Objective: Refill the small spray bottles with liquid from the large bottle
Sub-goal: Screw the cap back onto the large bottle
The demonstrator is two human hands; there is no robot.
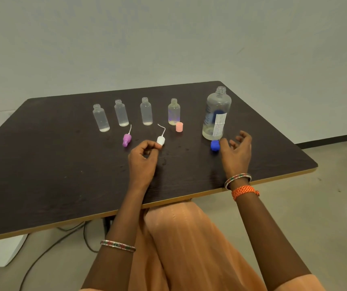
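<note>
Four small clear bottles stand uncapped in a row at the back of the dark table: the first, second and third are plain, and the fourth is yellowish with a print. Each holds a little liquid. The large clear bottle stands open at the right, with liquid low in it. My left hand is curled and pinches the near end of a white spray head lying on the table. My right hand rests with its fingers loose, thumb against a blue cap.
A purple spray head lies left of the white one. A pink cap stands in front of the fourth bottle. The table's near edge runs just over my lap. Cables and a white box lie on the floor below.
</note>
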